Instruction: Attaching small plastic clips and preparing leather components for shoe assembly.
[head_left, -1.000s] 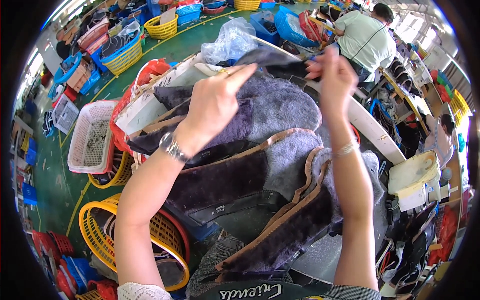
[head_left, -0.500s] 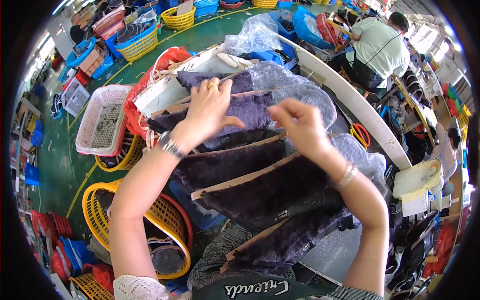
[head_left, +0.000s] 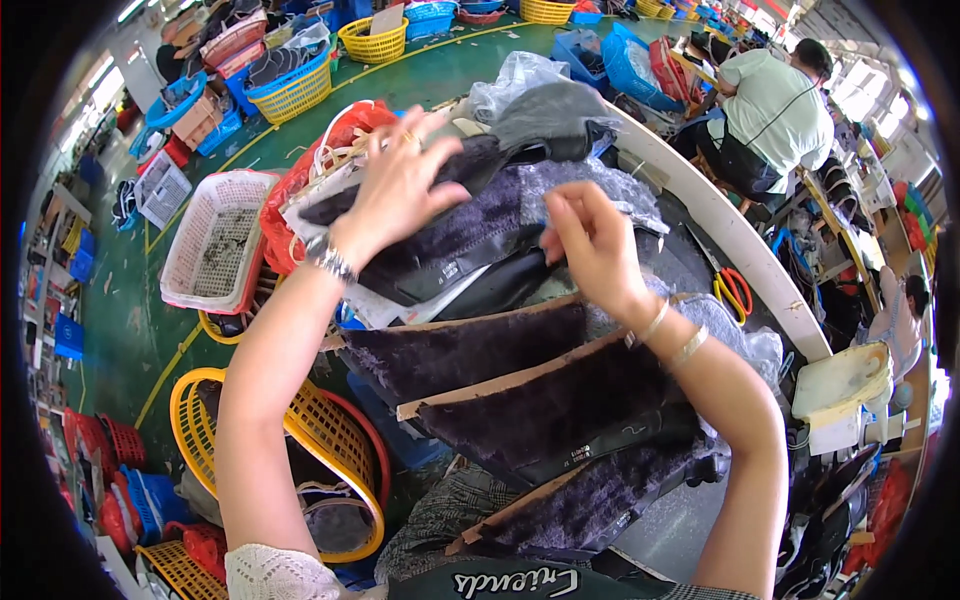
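Note:
Several flat, fur-lined boot-shaft pieces lie overlapped across my lap and the white-edged work table, dark purple pile on the left, grey pile on the right. My left hand (head_left: 400, 185), fingers spread, is over the left ends of the far fur-lined pieces (head_left: 465, 235); it appears to hold nothing. My right hand (head_left: 597, 245) has curled, pinched fingers beside the same pieces; what is in them I cannot make out. Beyond the hands a grey-black piece (head_left: 555, 112) lies smooth side up. Nearer me are more pieces with tan edges (head_left: 560, 395). Scissors (head_left: 733, 292) with red-orange handles lie on the right.
The table's raised white rim (head_left: 720, 205) curves round the far right side. At left stand a white-and-red basket (head_left: 215, 240) and a yellow basket (head_left: 195, 410). A clear plastic bag (head_left: 515, 82) lies at the far edge. A seated person (head_left: 780, 105) works at far right.
The farthest piece has turned over, so its smooth grey-black side shows. My left hand has shifted slightly left, its fingers spreading. The right hand stays close by, fingers still curled.

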